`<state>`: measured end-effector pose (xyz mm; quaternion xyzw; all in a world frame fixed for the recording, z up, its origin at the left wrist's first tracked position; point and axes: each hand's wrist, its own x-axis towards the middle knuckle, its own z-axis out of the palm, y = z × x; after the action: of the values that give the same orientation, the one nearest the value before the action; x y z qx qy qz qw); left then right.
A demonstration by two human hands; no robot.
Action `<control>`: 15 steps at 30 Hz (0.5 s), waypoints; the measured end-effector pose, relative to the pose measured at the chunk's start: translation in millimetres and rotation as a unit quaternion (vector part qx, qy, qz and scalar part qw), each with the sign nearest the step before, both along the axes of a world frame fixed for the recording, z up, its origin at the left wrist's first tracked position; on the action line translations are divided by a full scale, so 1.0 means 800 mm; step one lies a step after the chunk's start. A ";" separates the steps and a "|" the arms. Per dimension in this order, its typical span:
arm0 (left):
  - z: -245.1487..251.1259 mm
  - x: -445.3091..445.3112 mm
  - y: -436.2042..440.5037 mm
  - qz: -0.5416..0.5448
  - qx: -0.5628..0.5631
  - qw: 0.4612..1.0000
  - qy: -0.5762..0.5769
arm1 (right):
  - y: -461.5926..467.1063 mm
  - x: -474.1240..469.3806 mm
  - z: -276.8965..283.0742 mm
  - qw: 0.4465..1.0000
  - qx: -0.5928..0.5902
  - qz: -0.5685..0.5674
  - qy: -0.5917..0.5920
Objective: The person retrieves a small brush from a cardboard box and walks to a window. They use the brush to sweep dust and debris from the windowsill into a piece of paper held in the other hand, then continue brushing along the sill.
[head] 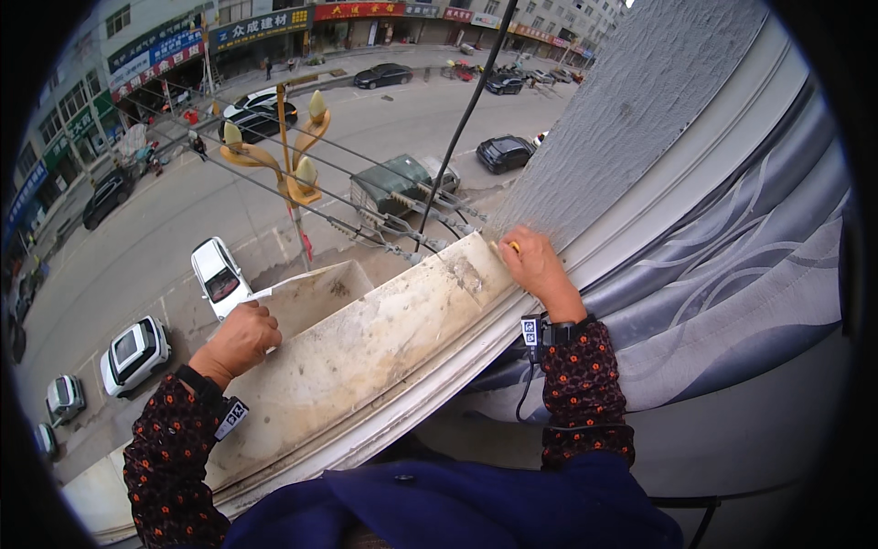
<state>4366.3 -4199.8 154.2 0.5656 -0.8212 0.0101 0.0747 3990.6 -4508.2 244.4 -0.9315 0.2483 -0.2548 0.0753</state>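
Note:
My left hand (248,336) is closed at the near side of a pale, dirt-stained, open container (322,291), beyond the outer edge of the window sill. Its full shape is hidden by the hand and the sill. My right hand (538,264) grips a small yellow object (514,246) at the far right end of the sill, close to the rough grey wall. Most of that object is covered by my fingers, so its kind cannot be told. Brown stains and dark specks mark the cream sill (363,350), with a dirtier patch near my right hand.
White window-frame tracks (384,432) run along the sill's inner side. Grey patterned curtains (720,295) hang at right, beside the textured wall (617,130). Power lines with insulators (384,243) and a yellow street lamp (285,165) stand outside, above a street with parked cars far below.

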 end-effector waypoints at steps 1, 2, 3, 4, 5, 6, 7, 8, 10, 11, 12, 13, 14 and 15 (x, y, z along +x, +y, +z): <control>0.000 0.001 0.000 0.002 -0.007 1.000 0.001 | 0.002 0.001 0.000 1.000 0.020 0.017 0.012; 0.000 0.000 0.001 0.001 -0.006 1.000 0.001 | 0.006 0.001 0.000 0.995 0.052 0.072 0.042; 0.000 0.000 0.000 0.001 -0.003 1.000 -0.001 | 0.006 0.004 0.000 0.998 0.067 0.011 -0.001; 0.000 0.000 0.001 0.005 -0.006 1.000 0.000 | 0.010 0.002 -0.001 0.995 0.091 -0.011 -0.028; 0.000 0.000 0.001 0.008 -0.004 1.000 -0.002 | 0.008 0.005 0.000 0.990 0.105 -0.057 -0.071; 0.000 0.000 0.002 0.014 0.006 1.000 -0.011 | 0.011 0.003 -0.002 0.996 0.075 -0.036 -0.035; 0.000 0.000 0.002 0.013 0.000 1.000 -0.003 | 0.010 0.003 -0.002 0.999 0.034 -0.040 -0.015; 0.000 0.001 0.002 0.015 0.000 1.000 -0.002 | 0.010 0.002 -0.004 0.999 -0.006 -0.051 -0.005; 0.001 0.001 0.003 0.017 -0.006 1.000 -0.004 | 0.009 0.001 -0.006 0.998 0.058 -0.012 0.007; 0.002 0.001 0.003 0.017 -0.009 1.000 -0.008 | 0.011 -0.002 -0.008 0.994 0.102 0.039 0.026; 0.002 0.000 0.004 0.014 -0.008 1.000 -0.011 | 0.010 -0.002 -0.010 0.996 0.085 -0.008 -0.008; 0.002 0.000 0.004 0.015 -0.005 1.000 -0.006 | 0.012 -0.004 -0.011 0.997 0.076 -0.022 -0.025; 0.002 0.000 0.004 0.017 -0.002 1.000 -0.002 | 0.013 -0.005 -0.013 0.995 0.044 -0.041 -0.080; 0.002 0.000 0.004 0.020 0.003 1.000 -0.001 | 0.014 -0.006 -0.014 0.999 0.006 -0.029 -0.017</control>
<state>4366.3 -4196.9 156.0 0.5824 -0.8097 0.0097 0.0721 3985.6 -4496.7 233.4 -0.9189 0.2758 -0.2711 0.0773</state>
